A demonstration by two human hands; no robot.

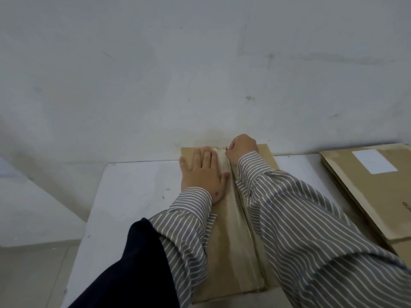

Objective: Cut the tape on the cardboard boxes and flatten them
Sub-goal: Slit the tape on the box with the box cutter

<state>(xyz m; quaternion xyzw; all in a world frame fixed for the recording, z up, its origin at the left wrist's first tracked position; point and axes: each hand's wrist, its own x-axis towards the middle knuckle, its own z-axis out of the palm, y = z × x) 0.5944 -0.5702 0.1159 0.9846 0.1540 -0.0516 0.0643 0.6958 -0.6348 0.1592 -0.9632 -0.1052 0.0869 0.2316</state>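
A brown cardboard box (233, 236) lies on a white table (133, 196), with a strip of clear tape running along its centre seam toward the wall. My left hand (201, 174) presses flat on the left flap, fingers straight. My right hand (241, 148) is curled at the far end of the seam, by the wall. It seems to grip a small cutting tool, of which only a dark tip shows beside the fingers. Both striped sleeves cover much of the box.
A stack of flattened brown cardboard (373, 192) with a white label (374, 161) lies on the table at the right. A grey-white wall (200, 74) rises directly behind the table. The table's left edge drops to a grey floor (33, 274).
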